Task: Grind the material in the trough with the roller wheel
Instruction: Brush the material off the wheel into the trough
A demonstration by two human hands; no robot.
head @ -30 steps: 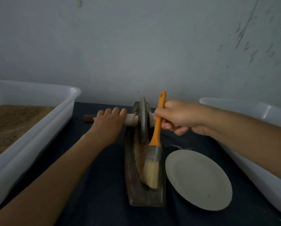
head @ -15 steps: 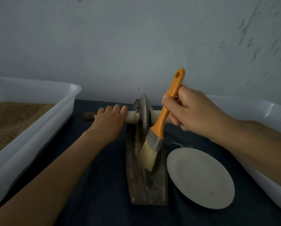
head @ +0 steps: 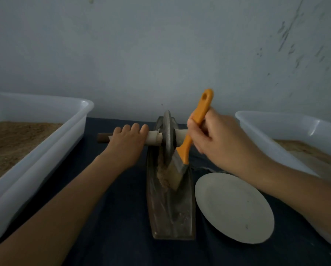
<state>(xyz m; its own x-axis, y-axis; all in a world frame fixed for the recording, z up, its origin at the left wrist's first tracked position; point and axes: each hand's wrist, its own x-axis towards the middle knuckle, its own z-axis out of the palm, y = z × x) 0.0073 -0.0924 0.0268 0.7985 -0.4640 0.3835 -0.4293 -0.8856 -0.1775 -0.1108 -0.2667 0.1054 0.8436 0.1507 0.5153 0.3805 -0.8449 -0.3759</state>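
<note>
On the dark table (head: 122, 237) by the wall, the left hand (head: 125, 144) grips the roller wheel (head: 168, 137) axle in the trough (head: 172, 214), the right hand (head: 218, 139) holds a brush (head: 182, 160), and brown material (head: 163, 174) could spill if swept hard.

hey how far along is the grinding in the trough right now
Partly done: some brown material in the trough already looks fine. In hand: the left hand grips the axle of the roller wheel, while the right hand holds a brush, sweeping material by the wheel. Left: more rolling.
</note>
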